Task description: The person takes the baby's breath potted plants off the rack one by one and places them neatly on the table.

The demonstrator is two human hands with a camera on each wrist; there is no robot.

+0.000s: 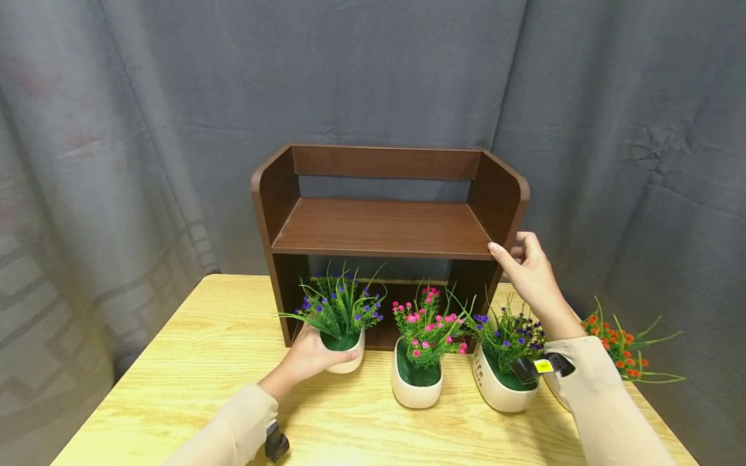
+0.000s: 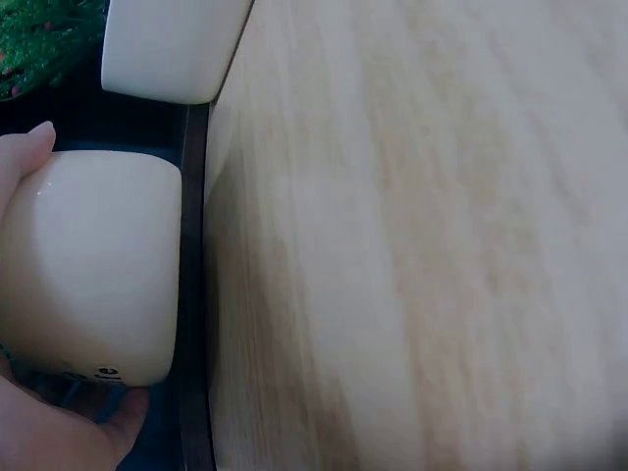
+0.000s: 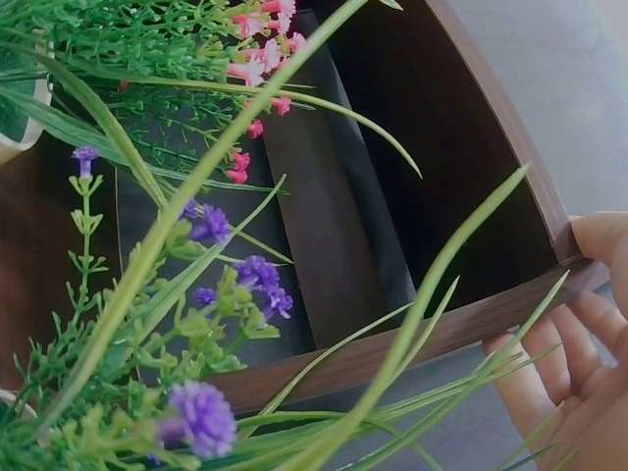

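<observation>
My left hand (image 1: pixel 311 355) grips a white pot (image 1: pixel 350 364) of artificial purple flowers (image 1: pixel 344 304) at the left front of a dark brown two-tier shelf (image 1: pixel 384 223). In the left wrist view, thumb and fingers lie on both sides of that pot (image 2: pixel 93 265), which sits over the dark lower board (image 2: pixel 194 294). My right hand (image 1: pixel 531 275) holds the shelf's right side panel, thumb near the upper board's front corner. The right wrist view has the right hand (image 3: pixel 574 368) with its thumb and fingers on opposite sides of the panel edge (image 3: pixel 471 316).
A white pot with pink flowers (image 1: pixel 416 385) stands right of the held pot. Farther right are another purple-flowered pot (image 1: pixel 506 388) and an orange-flowered plant (image 1: pixel 623 353), partly behind my right sleeve (image 1: pixel 606 401). Grey curtains (image 1: pixel 396 71) hang behind the wooden table (image 1: pixel 175 369).
</observation>
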